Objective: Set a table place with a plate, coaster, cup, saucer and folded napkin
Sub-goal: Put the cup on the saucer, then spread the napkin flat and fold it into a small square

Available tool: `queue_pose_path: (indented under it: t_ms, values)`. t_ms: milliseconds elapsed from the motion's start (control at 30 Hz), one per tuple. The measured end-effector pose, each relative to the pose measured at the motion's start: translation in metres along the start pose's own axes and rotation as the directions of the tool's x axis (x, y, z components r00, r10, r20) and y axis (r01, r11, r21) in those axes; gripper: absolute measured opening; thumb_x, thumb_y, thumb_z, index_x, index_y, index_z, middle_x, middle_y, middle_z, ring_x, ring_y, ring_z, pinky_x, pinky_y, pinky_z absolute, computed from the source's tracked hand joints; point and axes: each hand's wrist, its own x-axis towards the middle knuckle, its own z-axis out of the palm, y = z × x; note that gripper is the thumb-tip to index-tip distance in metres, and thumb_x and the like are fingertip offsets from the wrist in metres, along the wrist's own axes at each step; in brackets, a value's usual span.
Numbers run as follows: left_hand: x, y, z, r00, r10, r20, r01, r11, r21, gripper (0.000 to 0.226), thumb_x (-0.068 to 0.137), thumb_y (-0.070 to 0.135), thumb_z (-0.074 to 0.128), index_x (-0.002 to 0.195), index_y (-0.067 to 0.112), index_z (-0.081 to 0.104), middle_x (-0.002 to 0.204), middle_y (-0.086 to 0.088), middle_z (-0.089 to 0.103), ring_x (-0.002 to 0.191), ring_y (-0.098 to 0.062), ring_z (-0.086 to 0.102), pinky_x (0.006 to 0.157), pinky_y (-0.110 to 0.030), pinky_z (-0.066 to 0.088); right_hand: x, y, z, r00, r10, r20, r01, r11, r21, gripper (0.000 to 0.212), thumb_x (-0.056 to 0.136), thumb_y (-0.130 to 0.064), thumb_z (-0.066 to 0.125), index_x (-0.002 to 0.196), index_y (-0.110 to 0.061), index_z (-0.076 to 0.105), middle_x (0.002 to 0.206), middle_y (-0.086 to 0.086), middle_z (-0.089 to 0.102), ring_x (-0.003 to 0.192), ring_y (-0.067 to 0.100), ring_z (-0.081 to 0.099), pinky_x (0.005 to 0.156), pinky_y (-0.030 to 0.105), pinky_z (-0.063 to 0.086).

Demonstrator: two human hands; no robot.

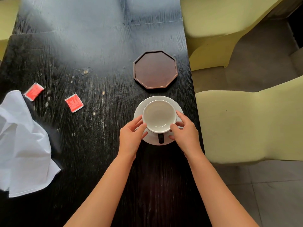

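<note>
surface: dark wood-grain table (91,145), scuffed with pale streaks and specks, fills most of the frame; pale yellow chairs (242,126) line the right side over a grey tiled floor.
napkin: white cloth (24,145), unfolded and rumpled, at the left edge of the frame, lying partly over something dark.
packets: two small red sachets, one (34,91) just beside the napkin's upper corner, the other (74,102) further right, both flat on the table.
left hand: left hand (131,136) half open, fingers curved; fingertips rest on the saucer's left part and reach the cup's left wall; thumb near the cup's lower left side.
coaster: dark brown octagonal coaster (155,69) with a raised rim, right of centre, above the saucer and apart from it, nothing on it.
cup: white cup (159,116), empty, round, pale glossy inside, upright on the saucer; a dark handle (161,138) points toward the bottom of the frame.
saucer: white round saucer (164,99) flat on the table, right of centre, near the table's right edge.
right hand: right hand (185,135) half open, fingers curled against the cup's right wall, thumb near its lower right side; the two hands cradle the cup between them.
</note>
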Motion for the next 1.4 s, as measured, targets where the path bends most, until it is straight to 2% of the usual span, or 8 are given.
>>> queue_pose_path:
  t_ms: [200, 300, 367, 467, 567, 667, 1100, 1400]
  values:
    - [0.003, -0.001, -0.008, 1.0, 0.009, 0.008, -0.011, 0.978, 0.208, 0.036, 0.088, 0.014, 0.06, 0.123, 0.023, 0.06, 0.113, 0.005, 0.066, 0.103, -0.002, 0.062, 0.085, -0.029, 0.053, -0.002, -0.005, -0.005, 0.998, -0.061, 0.02, 0.064, 0.973, -0.22, 0.051, 0.087, -0.02, 0.054, 0.136, -0.027, 0.044, 0.115, 0.002, 0.062, 0.101, 0.021, 0.06, 0.087, 0.033, 0.049]
    - [-0.003, 0.012, -0.015, 0.996, 0.079, 0.027, -0.083, 0.896, 0.436, 0.036, 0.088, 0.022, 0.058, 0.124, 0.022, 0.059, 0.108, 0.005, 0.066, 0.096, 0.0, 0.061, 0.079, -0.019, 0.048, -0.011, -0.016, -0.014, 0.996, -0.092, 0.007, 0.086, 0.903, -0.422, 0.044, 0.089, -0.023, 0.052, 0.133, -0.023, 0.047, 0.12, 0.007, 0.058, 0.1, 0.025, 0.059, 0.083, 0.036, 0.048]
    - [-0.01, 0.029, -0.019, 0.988, 0.134, 0.081, -0.156, 0.788, 0.595, 0.03, 0.088, 0.026, 0.057, 0.117, 0.021, 0.062, 0.098, 0.007, 0.066, 0.085, 0.003, 0.059, 0.069, -0.013, 0.044, -0.018, -0.029, -0.019, 0.99, -0.137, 0.02, 0.126, 0.832, -0.54, 0.036, 0.09, -0.024, 0.049, 0.125, -0.019, 0.053, 0.119, 0.007, 0.058, 0.099, 0.025, 0.058, 0.077, 0.035, 0.048]
    - [-0.024, 0.062, -0.024, 0.956, 0.208, 0.206, -0.285, 0.496, 0.82, 0.019, 0.088, 0.033, 0.054, 0.102, 0.023, 0.062, 0.089, 0.009, 0.061, 0.076, -0.004, 0.058, 0.067, -0.026, 0.047, -0.033, -0.056, -0.022, 0.965, -0.241, 0.103, 0.248, 0.711, -0.658, 0.03, 0.09, -0.024, 0.047, 0.115, -0.015, 0.06, 0.113, 0.008, 0.06, 0.103, 0.026, 0.055, 0.077, 0.034, 0.045]
    - [-0.041, 0.098, -0.03, 0.93, 0.247, 0.272, -0.331, 0.244, 0.912, 0.021, 0.088, 0.039, 0.05, 0.095, 0.021, 0.059, 0.088, 0.006, 0.061, 0.08, -0.015, 0.059, 0.07, -0.032, 0.048, -0.052, -0.088, -0.019, 0.911, -0.37, 0.184, 0.379, 0.572, -0.727, 0.026, 0.089, -0.027, 0.047, 0.106, -0.014, 0.063, 0.106, 0.006, 0.063, 0.099, 0.025, 0.056, 0.08, 0.034, 0.042]
    - [-0.061, 0.127, -0.04, 0.903, 0.311, 0.297, -0.34, 0.094, 0.936, 0.027, 0.088, 0.041, 0.049, 0.1, 0.018, 0.057, 0.093, 0.001, 0.063, 0.085, -0.021, 0.06, 0.074, -0.033, 0.045, -0.068, -0.117, -0.016, 0.85, -0.44, 0.289, 0.488, 0.451, -0.748, 0.03, 0.092, -0.031, 0.045, 0.114, -0.016, 0.059, 0.111, 0.006, 0.061, 0.102, 0.024, 0.055, 0.083, 0.035, 0.042]
    - [-0.146, 0.156, -0.141, 0.831, 0.554, 0.054, -0.135, 0.107, 0.985, 0.034, 0.089, 0.045, 0.048, 0.108, 0.018, 0.058, 0.103, -0.001, 0.066, 0.091, -0.019, 0.062, 0.081, -0.032, 0.052, -0.153, -0.182, 0.049, 0.567, -0.609, 0.554, 0.778, 0.177, -0.602, 0.034, 0.09, -0.035, 0.045, 0.116, -0.015, 0.054, 0.115, 0.009, 0.058, 0.108, 0.029, 0.052, 0.087, 0.037, 0.039]
    - [-0.156, 0.139, -0.277, 0.818, 0.574, -0.033, -0.08, 0.171, 0.982, 0.038, 0.089, 0.042, 0.05, 0.119, 0.019, 0.057, 0.111, 0.0, 0.068, 0.098, -0.02, 0.063, 0.078, -0.03, 0.047, -0.197, -0.197, 0.151, 0.521, -0.605, 0.602, 0.813, 0.139, -0.565, 0.027, 0.088, -0.032, 0.049, 0.107, -0.013, 0.055, 0.108, 0.009, 0.057, 0.104, 0.032, 0.051, 0.081, 0.037, 0.037]
